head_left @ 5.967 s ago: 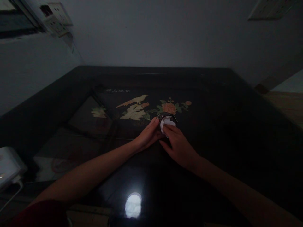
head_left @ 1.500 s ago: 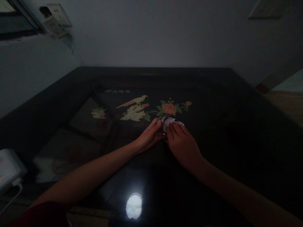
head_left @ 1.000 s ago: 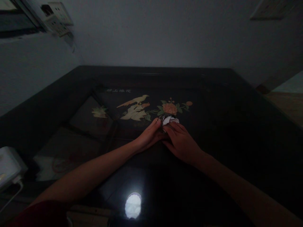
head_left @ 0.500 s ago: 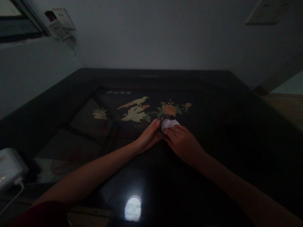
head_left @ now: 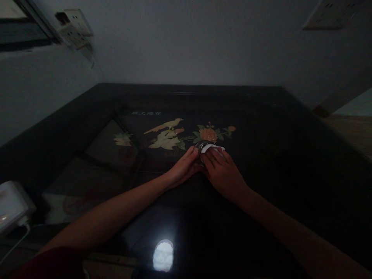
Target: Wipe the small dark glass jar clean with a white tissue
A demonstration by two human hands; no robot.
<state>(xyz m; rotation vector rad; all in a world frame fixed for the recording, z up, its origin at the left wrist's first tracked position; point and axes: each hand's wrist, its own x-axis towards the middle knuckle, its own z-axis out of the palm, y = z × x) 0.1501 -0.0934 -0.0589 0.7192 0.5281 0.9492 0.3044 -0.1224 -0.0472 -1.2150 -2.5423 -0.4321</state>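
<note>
My left hand (head_left: 186, 166) is closed around the left side of a small, shiny, dark rounded object (head_left: 199, 145), perhaps a glass or metal cup. Its thumb lies along the near rim. A white tissue (head_left: 205, 147) is bunched under the fingers of my right hand (head_left: 224, 173), which press it into or against the shiny object. Most of that object is covered by my fingers and the tissue, and the dim light hides its exact shape.
Beneath my hands is a glossy black table (head_left: 261, 162), inlaid with a bird (head_left: 166, 126) and flowers (head_left: 208, 134). A white device (head_left: 13, 203) with a cable stands at the left edge. Wall sockets (head_left: 76, 35) are at the back left.
My right hand's fingers have shifted slightly over the shiny object, and the tissue is now folded more tightly beneath them. My left hand stays almost where it was.
</note>
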